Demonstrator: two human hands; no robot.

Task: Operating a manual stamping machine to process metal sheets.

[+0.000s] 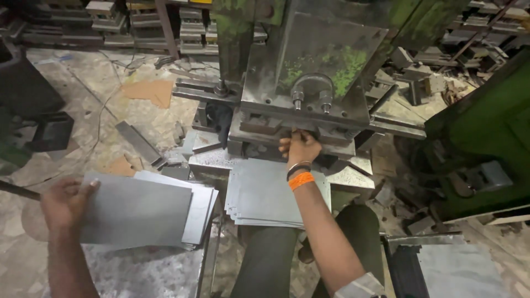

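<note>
Left hand (pixel 65 203): fingers closed over the left edge of the top grey metal sheet (pixel 135 209), thumb on top. Sheet lies nearly flat, long axis running left to right, free end pointing toward the press. It sits on a fanned stack of like sheets (pixel 200 212) just right of that hand, carried on a speckled surface (pixel 149 273).

Between the hands: a second stack of sheets (pixel 259 196), flat on the press bed, directly below the right wrist.

Right hand (pixel 298 147): reaches forward into the die gap of the green press (pixel 309 83), fingers curled and narrow, touching something at the die; what it grips cannot be told. Orange band and bangles (pixel 300 175) on the wrist.
</note>
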